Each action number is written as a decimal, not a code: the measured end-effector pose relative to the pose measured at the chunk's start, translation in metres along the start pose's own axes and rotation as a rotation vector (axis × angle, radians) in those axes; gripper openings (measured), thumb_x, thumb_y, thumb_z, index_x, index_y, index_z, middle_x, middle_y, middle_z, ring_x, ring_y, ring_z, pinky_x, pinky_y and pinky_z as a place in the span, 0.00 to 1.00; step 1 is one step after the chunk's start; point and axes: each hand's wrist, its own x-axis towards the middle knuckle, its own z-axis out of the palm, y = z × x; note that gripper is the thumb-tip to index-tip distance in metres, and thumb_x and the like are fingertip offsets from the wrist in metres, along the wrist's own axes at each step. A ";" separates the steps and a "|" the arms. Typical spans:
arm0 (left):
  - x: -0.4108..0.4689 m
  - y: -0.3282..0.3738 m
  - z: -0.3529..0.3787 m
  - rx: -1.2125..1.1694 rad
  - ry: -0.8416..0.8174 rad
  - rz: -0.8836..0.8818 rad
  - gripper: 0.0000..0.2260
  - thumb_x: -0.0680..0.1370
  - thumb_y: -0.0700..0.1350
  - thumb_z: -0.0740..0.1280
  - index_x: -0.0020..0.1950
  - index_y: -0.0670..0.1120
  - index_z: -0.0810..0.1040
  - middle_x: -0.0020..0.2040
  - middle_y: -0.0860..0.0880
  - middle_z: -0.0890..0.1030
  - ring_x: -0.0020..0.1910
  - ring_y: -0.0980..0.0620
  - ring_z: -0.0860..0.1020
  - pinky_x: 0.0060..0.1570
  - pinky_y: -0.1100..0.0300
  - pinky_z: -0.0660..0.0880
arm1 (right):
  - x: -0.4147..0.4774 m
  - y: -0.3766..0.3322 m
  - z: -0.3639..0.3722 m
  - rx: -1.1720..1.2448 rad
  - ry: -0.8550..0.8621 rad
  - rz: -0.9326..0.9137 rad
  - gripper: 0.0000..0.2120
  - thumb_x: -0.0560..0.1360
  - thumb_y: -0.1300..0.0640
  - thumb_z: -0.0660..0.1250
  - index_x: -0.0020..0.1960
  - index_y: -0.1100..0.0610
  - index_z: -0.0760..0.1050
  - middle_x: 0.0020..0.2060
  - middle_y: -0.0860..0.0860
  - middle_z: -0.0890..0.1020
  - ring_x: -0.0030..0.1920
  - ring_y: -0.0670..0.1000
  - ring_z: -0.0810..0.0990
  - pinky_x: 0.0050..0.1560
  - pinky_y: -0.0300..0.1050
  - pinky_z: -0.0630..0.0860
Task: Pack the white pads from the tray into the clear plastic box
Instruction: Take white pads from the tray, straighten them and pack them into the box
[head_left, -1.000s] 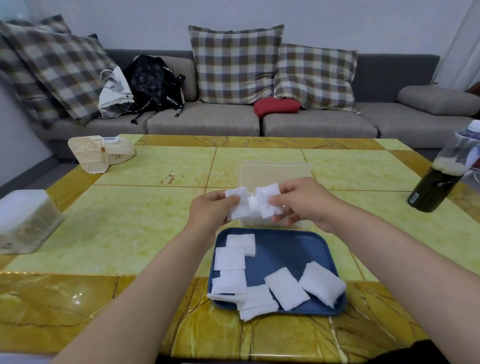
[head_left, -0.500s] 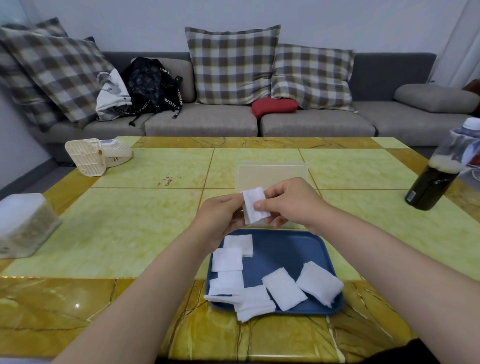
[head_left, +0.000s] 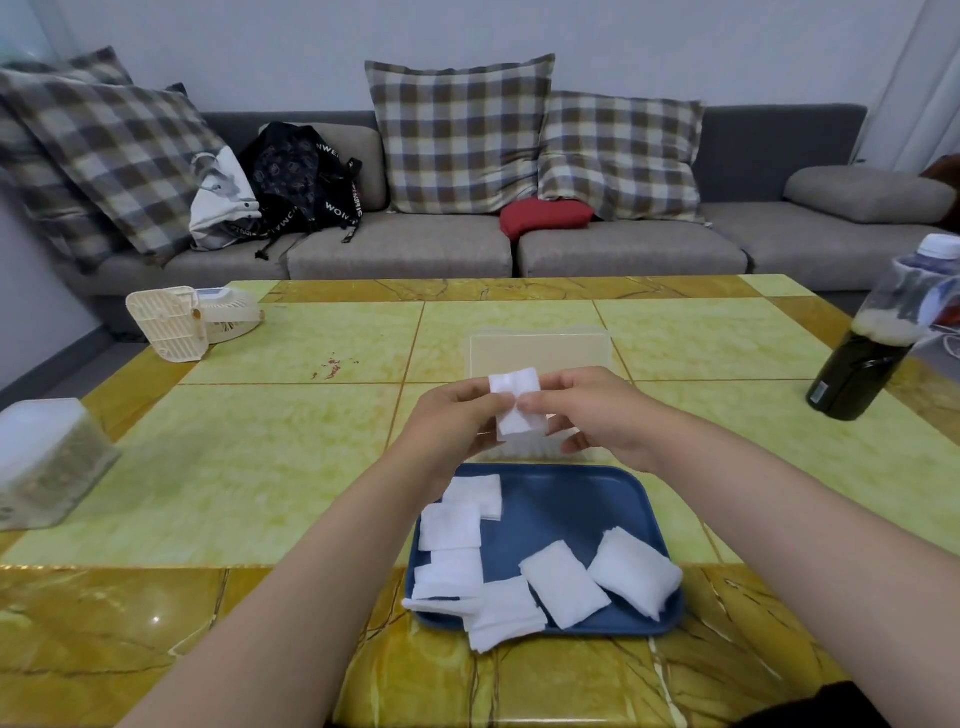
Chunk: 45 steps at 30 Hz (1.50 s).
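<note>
A small stack of white pads is held upright between both hands, just above the near edge of the clear plastic box. My left hand pinches its left side and my right hand pinches its right side. The box stands behind the hands, and its near part is hidden by them. Below, the blue tray holds several loose white pads, mostly along its left and front edges.
A dark bottle with a white cap stands at the right of the yellow-green tiled table. A cream fan lies at the back left, a white container at the left edge. A sofa with cushions runs behind.
The two pads that were held apart a second ago have been brought together into one stack. Both hands now square it upright in front of the box.
</note>
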 end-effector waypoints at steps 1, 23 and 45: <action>0.002 0.001 0.003 -0.007 -0.003 0.009 0.08 0.79 0.39 0.69 0.57 0.43 0.84 0.51 0.44 0.87 0.45 0.50 0.85 0.45 0.61 0.80 | 0.000 0.001 -0.004 0.052 -0.027 0.010 0.10 0.77 0.55 0.72 0.58 0.54 0.82 0.46 0.51 0.86 0.40 0.49 0.80 0.39 0.44 0.77; 0.075 -0.012 0.075 1.210 -0.076 0.385 0.13 0.80 0.55 0.65 0.60 0.55 0.84 0.54 0.51 0.78 0.58 0.50 0.73 0.58 0.54 0.72 | 0.037 0.028 -0.068 -0.115 0.455 0.116 0.06 0.73 0.63 0.64 0.37 0.60 0.73 0.36 0.58 0.80 0.34 0.58 0.78 0.33 0.46 0.70; 0.077 -0.013 0.054 1.349 -0.029 0.298 0.07 0.75 0.52 0.68 0.51 0.57 0.84 0.55 0.50 0.76 0.62 0.48 0.70 0.52 0.56 0.71 | 0.056 0.009 -0.016 -1.185 0.292 0.196 0.10 0.73 0.61 0.69 0.38 0.55 0.69 0.36 0.50 0.74 0.32 0.50 0.72 0.29 0.41 0.67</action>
